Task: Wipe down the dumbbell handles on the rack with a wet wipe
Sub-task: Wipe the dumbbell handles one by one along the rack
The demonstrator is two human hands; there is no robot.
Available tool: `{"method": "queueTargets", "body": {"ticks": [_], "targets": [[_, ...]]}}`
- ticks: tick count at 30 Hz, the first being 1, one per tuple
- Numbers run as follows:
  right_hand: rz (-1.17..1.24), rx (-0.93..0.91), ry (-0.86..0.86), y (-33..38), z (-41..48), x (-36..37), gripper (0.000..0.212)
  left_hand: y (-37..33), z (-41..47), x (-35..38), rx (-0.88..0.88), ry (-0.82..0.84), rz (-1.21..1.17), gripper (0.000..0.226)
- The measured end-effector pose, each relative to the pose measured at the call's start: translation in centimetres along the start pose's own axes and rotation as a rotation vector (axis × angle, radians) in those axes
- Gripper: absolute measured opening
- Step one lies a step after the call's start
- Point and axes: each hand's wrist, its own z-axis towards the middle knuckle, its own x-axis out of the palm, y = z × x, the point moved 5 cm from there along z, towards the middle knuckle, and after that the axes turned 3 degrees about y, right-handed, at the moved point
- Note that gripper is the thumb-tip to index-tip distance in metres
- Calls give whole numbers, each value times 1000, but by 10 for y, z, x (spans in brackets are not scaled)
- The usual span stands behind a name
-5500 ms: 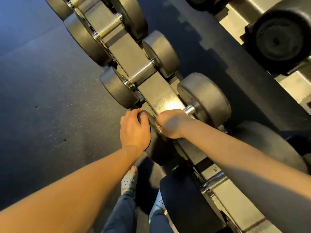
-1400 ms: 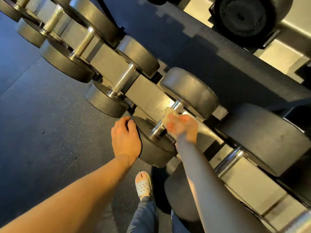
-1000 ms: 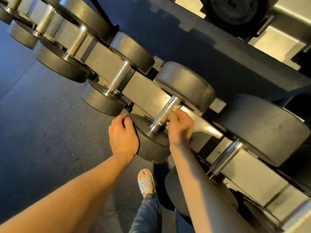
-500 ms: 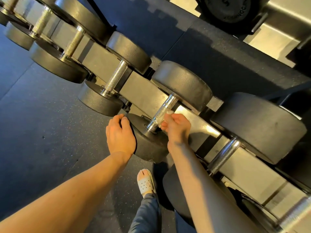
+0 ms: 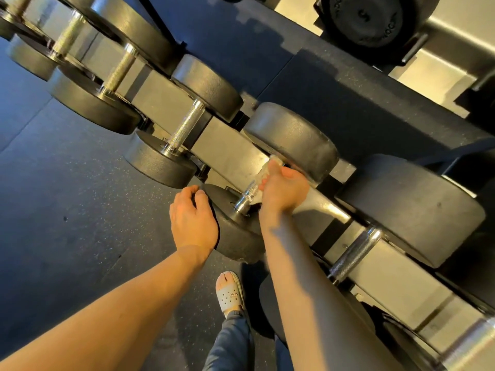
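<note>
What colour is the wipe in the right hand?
White; the wet wipe shows best in the head view.

Floor (image 5: 67,199) is that dark rubber gym matting with little pale flecks, and a jigsaw-style seam (image 5: 288,53) shows further back. Down at the bottom there's a foot in a grey clog-type sandal (image 5: 231,295), holes in the strap, toes poking out, with a blue-grey trouser leg (image 5: 235,344) right below it.

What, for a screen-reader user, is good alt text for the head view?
A person's right hand wraps a white wet wipe around the knurled chrome handle of a black round-headed dumbbell on a grey metal rack, while the left hand cups its near head. Other black dumbbells line the rack above dark rubber flooring.
</note>
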Motion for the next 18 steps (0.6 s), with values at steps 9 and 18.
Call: {"method": "queueTargets", "body": {"ticks": [9, 18], "targets": [[232, 153, 68, 7, -4, -5, 17, -5, -3, -1, -10, 11, 21, 38], [331, 511, 121, -13, 3, -13, 15, -4, -2, -1, -1, 3, 33, 44]]}}
